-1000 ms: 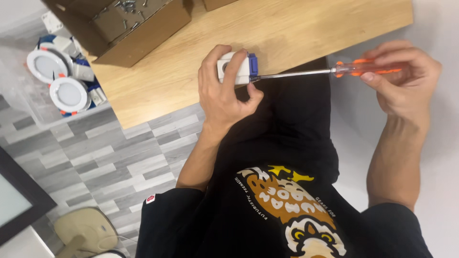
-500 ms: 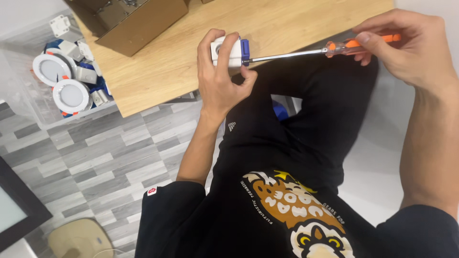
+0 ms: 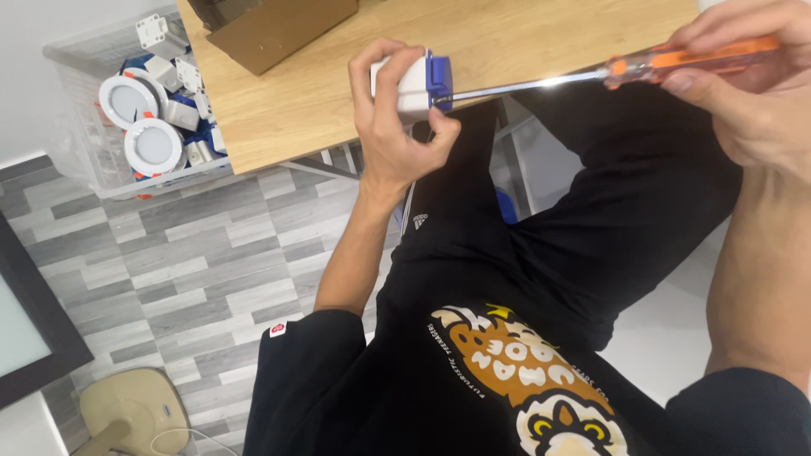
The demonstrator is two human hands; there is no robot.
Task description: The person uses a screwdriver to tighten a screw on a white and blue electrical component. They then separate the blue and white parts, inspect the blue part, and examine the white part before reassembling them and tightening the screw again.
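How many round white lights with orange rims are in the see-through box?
2. One round light lies toward the back of the clear plastic box, the other round light just in front of it. More may be hidden under the small white parts.

The left hand (image 3: 395, 127) grips a small white box with a blue end (image 3: 416, 83) at the edge of the wooden worktop (image 3: 524, 38), while the right hand (image 3: 748, 80) holds an orange-handled screwdriver (image 3: 591, 74) whose metal tip meets the blue end. A brown cardboard box (image 3: 279, 24) sits farther back on the worktop. Beside the worktop, on the grey tiled floor (image 3: 194, 279), a clear plastic bin (image 3: 93, 152) holds round white downlights (image 3: 152, 145) and small white parts.
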